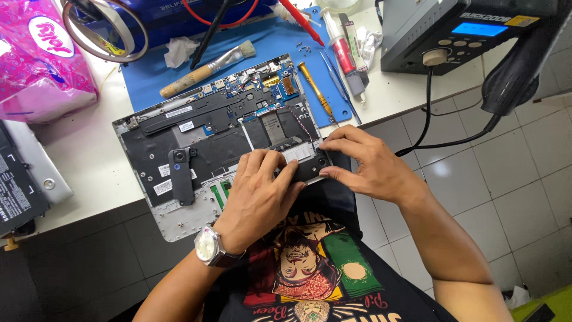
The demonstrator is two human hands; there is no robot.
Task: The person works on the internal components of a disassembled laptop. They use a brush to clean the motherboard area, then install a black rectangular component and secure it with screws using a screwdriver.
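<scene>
Opened laptop base (202, 149) lies at the table's (89, 173) front edge, half on the blue mat (149, 80). Left hand (259, 200) presses on a black speaker module (310, 168) at the base's near right corner, fingers bent over it. Right hand (363, 162) pinches the module's right end between thumb and fingertips. Advisable: keep the module level, ease it evenly, and spare the red-and-white wire (301, 124). The hands hide the module's seat and any screws. The wristwatch (205, 245) is in view.
</scene>
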